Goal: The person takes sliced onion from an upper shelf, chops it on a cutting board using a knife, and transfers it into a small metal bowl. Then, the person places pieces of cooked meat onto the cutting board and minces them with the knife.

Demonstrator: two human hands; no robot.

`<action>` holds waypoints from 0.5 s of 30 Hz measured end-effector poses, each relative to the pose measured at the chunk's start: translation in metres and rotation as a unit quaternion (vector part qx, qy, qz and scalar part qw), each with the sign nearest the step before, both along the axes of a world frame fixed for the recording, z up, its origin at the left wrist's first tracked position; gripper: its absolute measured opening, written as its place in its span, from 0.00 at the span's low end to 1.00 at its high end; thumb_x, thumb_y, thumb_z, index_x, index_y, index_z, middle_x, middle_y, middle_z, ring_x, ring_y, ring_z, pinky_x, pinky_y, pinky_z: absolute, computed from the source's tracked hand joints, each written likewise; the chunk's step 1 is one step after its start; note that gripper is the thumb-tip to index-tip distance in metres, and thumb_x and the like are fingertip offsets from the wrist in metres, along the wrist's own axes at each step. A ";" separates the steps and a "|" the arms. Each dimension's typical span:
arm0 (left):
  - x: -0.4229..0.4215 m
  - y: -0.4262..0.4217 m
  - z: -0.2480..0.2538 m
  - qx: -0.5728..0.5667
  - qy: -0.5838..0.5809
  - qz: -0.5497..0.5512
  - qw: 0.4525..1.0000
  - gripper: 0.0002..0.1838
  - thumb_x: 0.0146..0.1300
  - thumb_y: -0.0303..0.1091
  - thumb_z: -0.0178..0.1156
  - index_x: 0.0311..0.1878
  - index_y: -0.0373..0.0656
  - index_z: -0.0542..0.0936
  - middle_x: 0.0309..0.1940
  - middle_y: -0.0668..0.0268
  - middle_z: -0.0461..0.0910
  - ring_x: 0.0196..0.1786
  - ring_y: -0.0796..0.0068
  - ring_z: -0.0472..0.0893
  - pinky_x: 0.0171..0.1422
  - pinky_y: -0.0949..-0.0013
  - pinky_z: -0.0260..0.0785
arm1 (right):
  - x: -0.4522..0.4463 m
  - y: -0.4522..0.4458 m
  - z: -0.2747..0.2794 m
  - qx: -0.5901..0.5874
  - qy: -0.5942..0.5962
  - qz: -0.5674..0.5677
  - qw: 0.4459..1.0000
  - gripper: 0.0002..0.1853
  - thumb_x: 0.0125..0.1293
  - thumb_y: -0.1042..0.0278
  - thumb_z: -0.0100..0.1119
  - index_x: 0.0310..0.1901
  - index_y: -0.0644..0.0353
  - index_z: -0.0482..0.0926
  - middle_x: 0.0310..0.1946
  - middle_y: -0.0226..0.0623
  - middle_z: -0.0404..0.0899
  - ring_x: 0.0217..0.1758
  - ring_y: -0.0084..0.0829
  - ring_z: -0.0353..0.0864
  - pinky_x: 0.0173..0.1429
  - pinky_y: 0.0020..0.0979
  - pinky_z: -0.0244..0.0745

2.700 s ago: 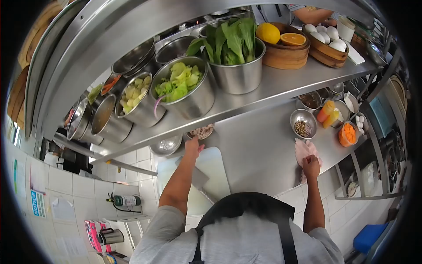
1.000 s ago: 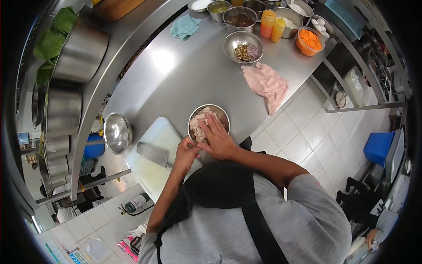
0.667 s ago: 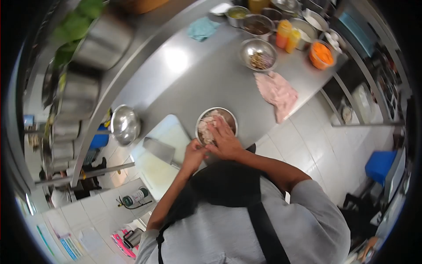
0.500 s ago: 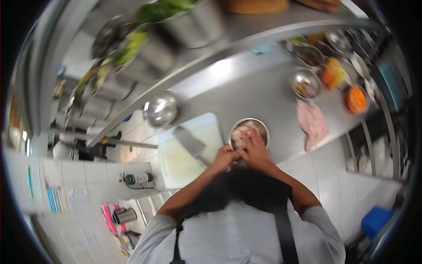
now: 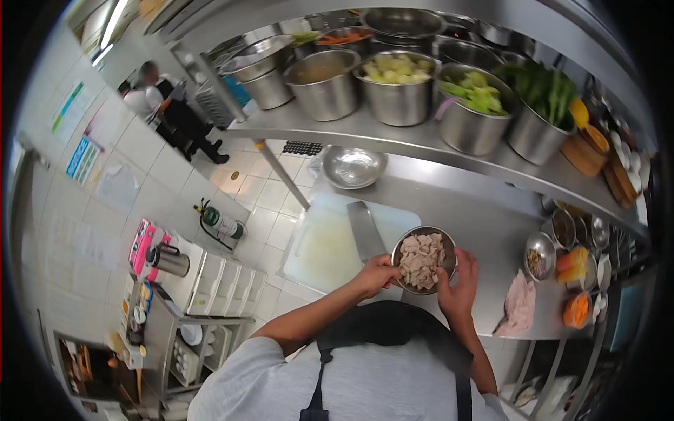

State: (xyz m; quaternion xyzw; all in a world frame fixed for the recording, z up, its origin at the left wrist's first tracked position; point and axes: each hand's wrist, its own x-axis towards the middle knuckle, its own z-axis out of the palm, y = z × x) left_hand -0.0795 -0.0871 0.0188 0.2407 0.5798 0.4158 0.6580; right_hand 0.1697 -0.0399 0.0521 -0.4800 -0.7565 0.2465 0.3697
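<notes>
The person holds a small steel bowl with both hands, close in front of the black apron. The bowl contains pale meat pieces, heaped loosely and leaving part of its inner wall visible. The left hand is at the near left side of the bowl, and its grip is pinching the rim between thumb and fingers. The right hand is at the opposite side; its grip is closed around the wall, with the fingers outside and the thumb reaching over the rim, near the meat. I cannot tell if the base of the bowl touches the steel surface or is lifted from it.

Just to the left of the bowl lies a white cutting board, and on it a cleaver is lying flat, with its handle side toward the left hand. Beyond the board stands a wider steel bowl. On the right part of the surface there is a pink cloth, crumpled near the edge, and behind it a steel bowl with chopped ingredients. Beside this are squeeze bottles and a container of orange slices, which look like carrot. Above the surface, a metal shelf carries a row of steel pots, among them a pot of lettuce and a pot of dark leafy greens.
</notes>
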 end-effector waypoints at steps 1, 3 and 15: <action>-0.010 -0.008 -0.003 0.007 -0.004 0.020 1.000 0.10 0.64 0.28 0.71 0.47 0.45 0.83 0.35 0.71 0.86 0.33 0.81 0.84 0.36 0.74 0.70 | -0.011 0.004 0.000 0.007 -0.011 0.025 1.000 0.35 0.71 0.63 0.72 0.77 0.63 0.74 0.74 0.61 0.73 0.75 0.62 0.73 0.80 0.55 0.70; -0.031 -0.025 -0.029 0.030 -0.018 0.058 0.998 0.07 0.66 0.30 0.72 0.45 0.47 0.84 0.35 0.71 0.89 0.35 0.78 0.89 0.34 0.74 0.72 | -0.049 0.010 0.006 0.008 -0.025 0.085 0.996 0.36 0.72 0.61 0.73 0.77 0.63 0.73 0.74 0.60 0.73 0.77 0.62 0.73 0.81 0.55 0.69; -0.178 -0.106 0.023 0.107 0.197 0.397 0.890 0.10 0.61 0.27 0.70 0.30 0.45 0.76 0.25 0.65 0.84 0.28 0.73 0.84 0.30 0.68 0.77 | -0.342 -0.003 0.001 0.012 0.051 0.324 0.945 0.38 0.83 0.52 0.59 0.84 0.67 0.63 0.83 0.65 0.62 0.86 0.65 0.61 0.89 0.57 0.55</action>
